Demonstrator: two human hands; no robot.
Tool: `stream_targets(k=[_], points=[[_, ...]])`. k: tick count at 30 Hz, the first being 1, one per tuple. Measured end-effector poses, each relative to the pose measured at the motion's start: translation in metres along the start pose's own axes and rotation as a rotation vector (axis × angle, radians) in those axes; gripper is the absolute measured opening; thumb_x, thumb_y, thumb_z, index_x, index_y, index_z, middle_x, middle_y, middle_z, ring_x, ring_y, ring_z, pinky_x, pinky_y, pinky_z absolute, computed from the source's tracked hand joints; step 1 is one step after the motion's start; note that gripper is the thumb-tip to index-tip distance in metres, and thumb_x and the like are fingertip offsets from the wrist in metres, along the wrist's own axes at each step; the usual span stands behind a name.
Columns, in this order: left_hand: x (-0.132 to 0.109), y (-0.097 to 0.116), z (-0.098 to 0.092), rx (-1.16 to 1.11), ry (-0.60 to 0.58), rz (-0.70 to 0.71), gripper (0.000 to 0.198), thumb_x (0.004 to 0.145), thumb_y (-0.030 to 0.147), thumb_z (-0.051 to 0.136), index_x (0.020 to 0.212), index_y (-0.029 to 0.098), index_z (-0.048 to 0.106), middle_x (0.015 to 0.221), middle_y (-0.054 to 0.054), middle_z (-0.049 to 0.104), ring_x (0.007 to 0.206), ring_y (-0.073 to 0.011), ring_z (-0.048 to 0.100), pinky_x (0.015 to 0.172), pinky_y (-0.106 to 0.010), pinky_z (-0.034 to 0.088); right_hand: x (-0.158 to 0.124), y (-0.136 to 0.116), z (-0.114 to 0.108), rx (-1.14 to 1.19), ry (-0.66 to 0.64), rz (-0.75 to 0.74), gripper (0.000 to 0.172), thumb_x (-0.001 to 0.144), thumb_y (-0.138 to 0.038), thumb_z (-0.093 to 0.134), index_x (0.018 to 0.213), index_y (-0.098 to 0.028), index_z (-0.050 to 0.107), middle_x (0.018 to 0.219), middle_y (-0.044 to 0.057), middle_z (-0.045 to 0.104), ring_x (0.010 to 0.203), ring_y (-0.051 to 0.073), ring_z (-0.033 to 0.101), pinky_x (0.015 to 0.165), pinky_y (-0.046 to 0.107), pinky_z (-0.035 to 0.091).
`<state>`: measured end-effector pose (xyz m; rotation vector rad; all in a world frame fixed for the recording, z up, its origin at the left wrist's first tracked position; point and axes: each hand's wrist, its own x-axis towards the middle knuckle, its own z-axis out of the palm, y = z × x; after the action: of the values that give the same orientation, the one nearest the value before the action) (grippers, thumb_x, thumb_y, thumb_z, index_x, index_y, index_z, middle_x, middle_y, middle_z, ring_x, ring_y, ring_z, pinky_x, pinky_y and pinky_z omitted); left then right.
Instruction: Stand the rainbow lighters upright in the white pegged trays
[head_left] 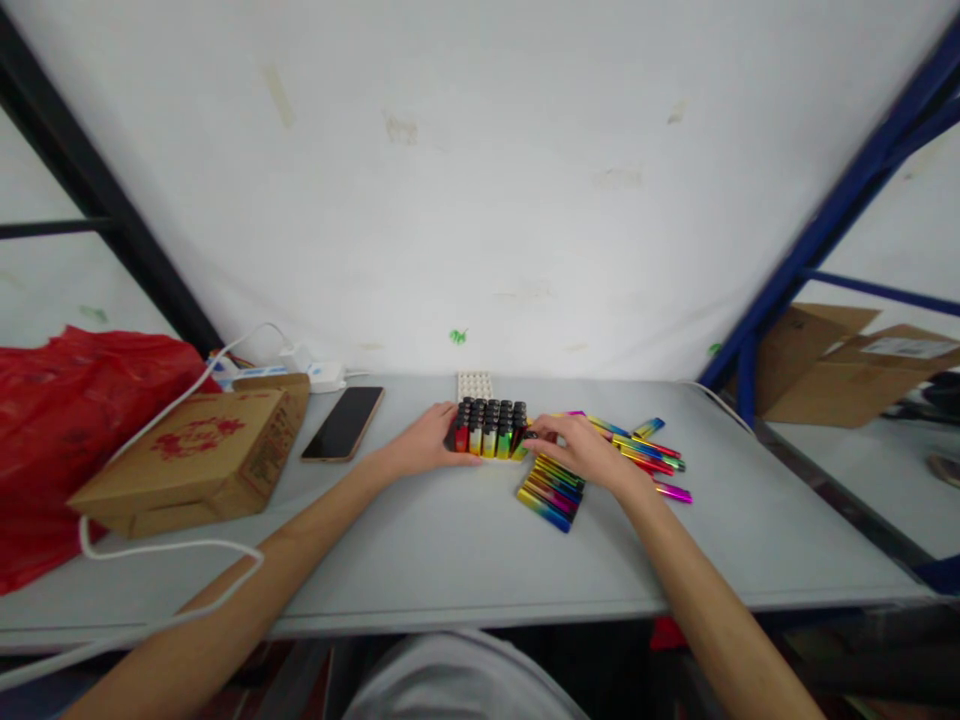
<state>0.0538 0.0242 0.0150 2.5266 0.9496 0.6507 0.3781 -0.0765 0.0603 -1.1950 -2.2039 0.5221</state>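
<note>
Rows of upright lighters [490,438] with black tops and red, yellow and green bodies stand packed in a low white tray [499,461] at the middle of the table. My left hand [433,440] grips this block at its left side, thumb along the front. At the block's right end, my right hand [570,443] has its thumb and fingers pinched on a single black-topped lighter [530,436]; its lower part is hidden. Just below that hand lies a neat row of shiny coloured lighters [553,492]. More loose ones [651,455] are scattered to the right, partly behind my right hand.
A white holed tray [475,386] sits behind the block, by the wall. On the left are a phone [344,424], a brown cardboard box [187,455], a red bag [67,430] and a white cable [187,545]. Blue frame posts [825,225] border the right side.
</note>
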Motion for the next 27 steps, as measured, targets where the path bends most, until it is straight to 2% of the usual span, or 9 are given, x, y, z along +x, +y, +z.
stream_targets(k=[5, 8, 11, 13, 16, 18, 21, 24, 27], points=[[0.0, 0.002, -0.001, 0.007, -0.008, 0.001, 0.087, 0.081, 0.078, 0.095, 0.144, 0.021, 0.074, 0.145, -0.018, 0.077, 0.136, -0.0439, 0.071, 0.123, -0.054, 0.056, 0.008, -0.007, 0.009, -0.253, -0.001, 0.093, 0.044, 0.115, -0.056, 0.072, 0.087, -0.022, 0.077, 0.083, 0.007, 0.081, 0.074, 0.02, 0.072, 0.071, 0.029, 0.042], [0.001, 0.002, 0.0, -0.001, -0.002, 0.006, 0.089, 0.081, 0.079, 0.094, 0.146, 0.021, 0.073, 0.144, -0.017, 0.078, 0.135, -0.0441, 0.072, 0.123, -0.055, 0.056, 0.006, -0.008, 0.009, -0.269, -0.014, 0.095, 0.05, 0.117, -0.057, 0.068, 0.082, -0.021, 0.075, 0.081, 0.007, 0.08, 0.072, 0.02, 0.069, 0.07, 0.03, 0.041], [0.0, 0.002, 0.0, -0.003, -0.002, 0.0, 0.092, 0.081, 0.08, 0.093, 0.149, 0.021, 0.072, 0.147, -0.018, 0.077, 0.139, -0.045, 0.07, 0.125, -0.057, 0.055, 0.0, 0.003, -0.003, -0.256, 0.091, 0.118, 0.054, 0.122, -0.052, 0.055, 0.083, -0.022, 0.074, 0.076, 0.005, 0.076, 0.069, 0.019, 0.065, 0.073, 0.031, 0.044], [0.0, 0.002, 0.0, -0.004, -0.006, -0.006, 0.094, 0.081, 0.08, 0.093, 0.15, 0.02, 0.072, 0.149, -0.019, 0.076, 0.14, -0.0449, 0.07, 0.127, -0.056, 0.054, -0.004, 0.018, -0.015, -0.276, 0.205, 0.145, 0.047, 0.123, -0.045, 0.052, 0.091, -0.021, 0.077, 0.083, 0.006, 0.078, 0.075, 0.02, 0.068, 0.079, 0.032, 0.049], [-0.001, 0.004, -0.001, -0.009, -0.008, -0.02, 0.094, 0.081, 0.081, 0.094, 0.149, 0.02, 0.073, 0.147, -0.018, 0.076, 0.139, -0.0449, 0.071, 0.126, -0.056, 0.056, -0.009, 0.045, -0.028, -0.316, 0.278, 0.17, 0.022, 0.115, -0.032, 0.065, 0.119, -0.019, 0.082, 0.11, 0.012, 0.084, 0.101, 0.026, 0.078, 0.098, 0.037, 0.058], [-0.002, 0.005, -0.001, -0.006, 0.0, -0.027, 0.094, 0.08, 0.082, 0.094, 0.148, 0.021, 0.074, 0.145, -0.017, 0.077, 0.138, -0.0454, 0.071, 0.124, -0.057, 0.057, -0.01, 0.059, -0.03, -0.342, 0.258, 0.174, 0.025, 0.11, -0.029, 0.07, 0.13, -0.017, 0.082, 0.126, 0.017, 0.083, 0.12, 0.031, 0.078, 0.112, 0.044, 0.059], [-0.002, 0.004, -0.001, 0.001, 0.005, -0.028, 0.095, 0.08, 0.082, 0.094, 0.149, 0.021, 0.074, 0.145, -0.017, 0.077, 0.137, -0.0448, 0.072, 0.124, -0.058, 0.057, -0.006, 0.07, -0.022, -0.336, 0.183, 0.148, 0.032, 0.111, -0.032, 0.072, 0.137, -0.016, 0.082, 0.141, 0.02, 0.081, 0.135, 0.033, 0.075, 0.124, 0.051, 0.055], [-0.001, 0.001, 0.0, 0.021, 0.013, -0.03, 0.095, 0.08, 0.083, 0.093, 0.15, 0.021, 0.074, 0.15, -0.019, 0.074, 0.142, -0.0449, 0.069, 0.129, -0.058, 0.055, 0.006, 0.068, -0.008, -0.339, 0.074, 0.111, 0.042, 0.11, -0.036, 0.075, 0.147, -0.016, 0.08, 0.155, 0.022, 0.075, 0.145, 0.034, 0.071, 0.129, 0.051, 0.052], [-0.001, -0.004, 0.0, 0.052, 0.047, -0.033, 0.093, 0.079, 0.082, 0.094, 0.146, 0.02, 0.077, 0.152, -0.02, 0.073, 0.146, -0.046, 0.066, 0.132, -0.059, 0.053, 0.016, 0.063, 0.001, -0.379, -0.042, 0.087, 0.038, 0.112, -0.034, 0.073, 0.146, -0.019, 0.083, 0.156, 0.02, 0.076, 0.144, 0.034, 0.072, 0.127, 0.048, 0.053]])
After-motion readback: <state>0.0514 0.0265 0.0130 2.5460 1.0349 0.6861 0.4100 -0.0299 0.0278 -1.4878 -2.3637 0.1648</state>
